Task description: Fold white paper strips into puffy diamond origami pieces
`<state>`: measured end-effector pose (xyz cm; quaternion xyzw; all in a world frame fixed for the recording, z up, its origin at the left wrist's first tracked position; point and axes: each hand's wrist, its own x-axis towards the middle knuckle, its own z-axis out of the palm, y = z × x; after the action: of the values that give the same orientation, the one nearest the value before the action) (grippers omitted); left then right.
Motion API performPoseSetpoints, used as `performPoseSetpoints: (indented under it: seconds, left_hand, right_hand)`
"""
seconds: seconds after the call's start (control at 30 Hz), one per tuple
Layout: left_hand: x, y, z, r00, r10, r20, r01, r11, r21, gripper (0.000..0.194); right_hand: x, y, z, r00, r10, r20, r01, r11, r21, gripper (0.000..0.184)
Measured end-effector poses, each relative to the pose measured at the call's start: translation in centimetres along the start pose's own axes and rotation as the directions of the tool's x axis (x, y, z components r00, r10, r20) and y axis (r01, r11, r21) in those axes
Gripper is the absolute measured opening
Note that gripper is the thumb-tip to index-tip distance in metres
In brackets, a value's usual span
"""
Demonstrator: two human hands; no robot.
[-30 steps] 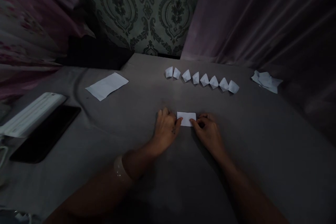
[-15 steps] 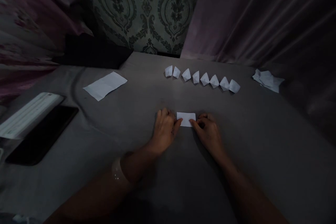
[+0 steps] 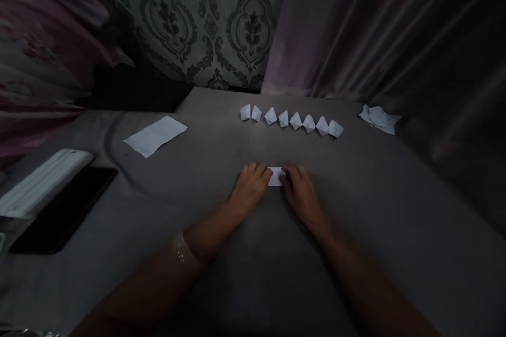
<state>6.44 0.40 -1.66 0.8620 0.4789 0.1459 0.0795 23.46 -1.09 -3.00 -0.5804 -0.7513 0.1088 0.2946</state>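
A small folded piece of white paper lies on the grey cloth between my two hands. My left hand grips its left end, with the fingers curled over the edge. At the right end my right hand pinches the paper near its top corner, thumb against the fingers. Both hands cover the paper's ends, so only its middle strip shows. Beyond the hands stands a row of several small folded paper shapes, white and pointed.
A flat sheet of paper lies to the left. Far left are a dark phone-like slab and a long white object. Paper pieces are heaped at the back right. Black cloth lies at the back left, near the curtains.
My fingers have closed further over the folded paper's ends, and my right hand has shifted up to its top corner. The camera view has turned slightly, shifting the background.
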Motion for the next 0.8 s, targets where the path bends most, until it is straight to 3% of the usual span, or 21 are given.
performPoseSetpoints:
  seconds: [0.07,0.13,0.27,0.37,0.67,0.73,0.8]
  left_hand:
    - [-0.2,0.4,-0.6,0.993,0.097,0.073,-0.099,0.995,0.02,0.023]
    - [-0.8,0.7,-1.2,0.986,0.117,0.116,-0.122,0.992,0.036,0.024]
    - [-2.6,0.7,-2.1,0.977,0.123,0.173,-0.133,0.99,0.047,0.029]
    - [-3.9,0.4,-2.6,0.98,0.128,0.152,-0.129,0.992,-0.007,0.037]
    - [-5.0,-0.6,-2.5,0.998,0.004,0.059,0.006,0.985,-0.174,0.041]
    - [-3.9,-1.0,-2.1,0.998,-0.066,0.021,0.07,0.962,-0.262,0.033]
    - [-2.5,-1.4,-1.4,0.974,-0.229,0.0,0.213,0.906,-0.367,0.023]
  right_hand:
    - [-0.2,-0.7,0.0,0.989,-0.124,0.075,0.125,0.992,-0.002,0.032]
    - [-0.6,-1.4,-0.2,0.969,-0.197,0.146,0.203,0.979,-0.024,0.037]
    - [-1.8,-2.5,-1.3,0.948,-0.223,0.229,0.255,0.959,-0.124,0.037]
    - [-2.4,-2.8,-1.9,0.942,-0.23,0.244,0.277,0.945,-0.177,0.041]
    - [-2.6,-1.8,-2.7,0.97,-0.144,0.193,0.195,0.941,-0.276,0.038]
    - [-2.0,-1.7,-2.6,0.98,-0.115,0.161,0.153,0.956,-0.25,0.036]
    - [-1.2,-1.5,-2.3,0.988,-0.063,0.139,0.094,0.97,-0.226,0.032]
